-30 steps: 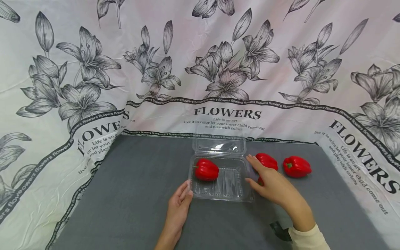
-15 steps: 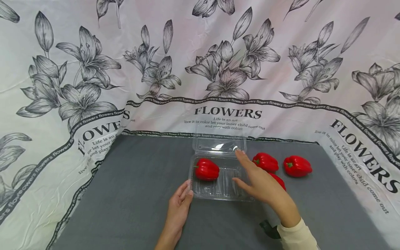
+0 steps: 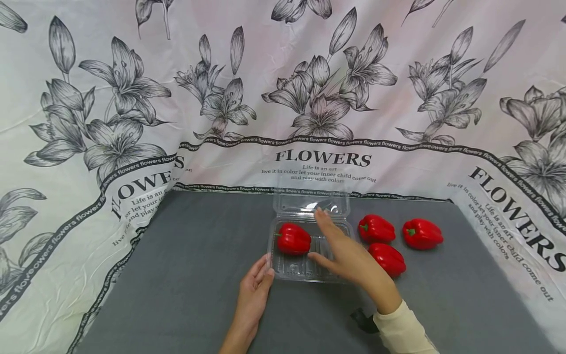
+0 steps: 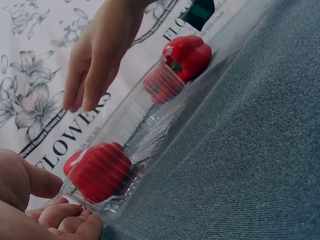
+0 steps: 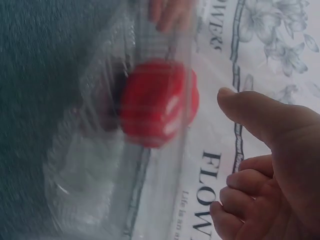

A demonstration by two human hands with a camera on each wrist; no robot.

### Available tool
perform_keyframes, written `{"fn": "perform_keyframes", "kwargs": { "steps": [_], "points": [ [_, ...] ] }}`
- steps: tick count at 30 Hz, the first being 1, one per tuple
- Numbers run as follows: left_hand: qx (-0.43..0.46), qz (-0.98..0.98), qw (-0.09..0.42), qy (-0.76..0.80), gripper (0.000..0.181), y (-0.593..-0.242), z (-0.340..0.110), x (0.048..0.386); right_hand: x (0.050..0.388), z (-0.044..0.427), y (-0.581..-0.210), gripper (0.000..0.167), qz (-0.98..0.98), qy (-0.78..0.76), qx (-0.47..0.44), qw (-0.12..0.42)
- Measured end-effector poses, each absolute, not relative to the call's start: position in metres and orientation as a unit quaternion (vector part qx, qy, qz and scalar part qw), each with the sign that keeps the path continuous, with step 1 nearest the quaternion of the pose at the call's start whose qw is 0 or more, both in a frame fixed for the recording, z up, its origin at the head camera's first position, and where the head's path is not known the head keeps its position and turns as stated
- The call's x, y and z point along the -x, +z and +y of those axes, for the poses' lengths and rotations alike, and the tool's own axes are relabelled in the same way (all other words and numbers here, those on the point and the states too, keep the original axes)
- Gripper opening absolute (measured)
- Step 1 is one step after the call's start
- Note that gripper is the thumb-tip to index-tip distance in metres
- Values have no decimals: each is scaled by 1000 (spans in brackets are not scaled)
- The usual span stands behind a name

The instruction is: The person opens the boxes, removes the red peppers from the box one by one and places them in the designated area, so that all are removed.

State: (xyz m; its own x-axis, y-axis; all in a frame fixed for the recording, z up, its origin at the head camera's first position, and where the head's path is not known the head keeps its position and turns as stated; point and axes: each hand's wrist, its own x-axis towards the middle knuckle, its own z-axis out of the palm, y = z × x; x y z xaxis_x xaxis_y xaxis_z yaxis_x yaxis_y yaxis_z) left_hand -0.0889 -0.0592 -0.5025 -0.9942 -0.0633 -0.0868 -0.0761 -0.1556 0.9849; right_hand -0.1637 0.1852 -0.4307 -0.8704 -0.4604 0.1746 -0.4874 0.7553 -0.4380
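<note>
A clear plastic clamshell container [image 3: 292, 269] lies on the table with its lid [image 3: 292, 204] folded back. One red bell pepper [image 3: 294, 239] rests in its left part, stem to the left. My left hand [image 3: 254, 297] grips the container's left rim between thumb and fingers. Over the container's right part hovers my right hand [image 3: 351, 255], fingers extended and thumb apart, holding nothing. In the right wrist view, that hand [image 5: 270, 165] appears to the right of the pepper [image 5: 155, 102], not touching it; the view is blurred.
Right of the container lie three more red bell peppers: one behind [image 3: 377, 229], one nearer [image 3: 387, 259], one farther right [image 3: 422, 234]. Grey cloth covers the table [image 3: 190, 255]. A flower-printed curtain [image 3: 221, 167] borders the back and sides.
My right hand has moved left, from beside the peppers to over the container, uncovering the nearer loose pepper. My left hand and the container have stayed put.
</note>
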Motion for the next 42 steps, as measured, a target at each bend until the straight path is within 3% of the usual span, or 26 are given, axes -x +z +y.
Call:
{"fn": "perform_keyframes", "kwargs": {
  "steps": [18, 42],
  "points": [
    [47, 644, 9, 763, 52, -504, -61, 89, 171, 151, -450, 114, -921, 251, -297, 20],
    [47, 646, 19, 762, 51, -502, -62, 90, 179, 131, -461, 110, -932, 226, -282, -3]
  ]
}}
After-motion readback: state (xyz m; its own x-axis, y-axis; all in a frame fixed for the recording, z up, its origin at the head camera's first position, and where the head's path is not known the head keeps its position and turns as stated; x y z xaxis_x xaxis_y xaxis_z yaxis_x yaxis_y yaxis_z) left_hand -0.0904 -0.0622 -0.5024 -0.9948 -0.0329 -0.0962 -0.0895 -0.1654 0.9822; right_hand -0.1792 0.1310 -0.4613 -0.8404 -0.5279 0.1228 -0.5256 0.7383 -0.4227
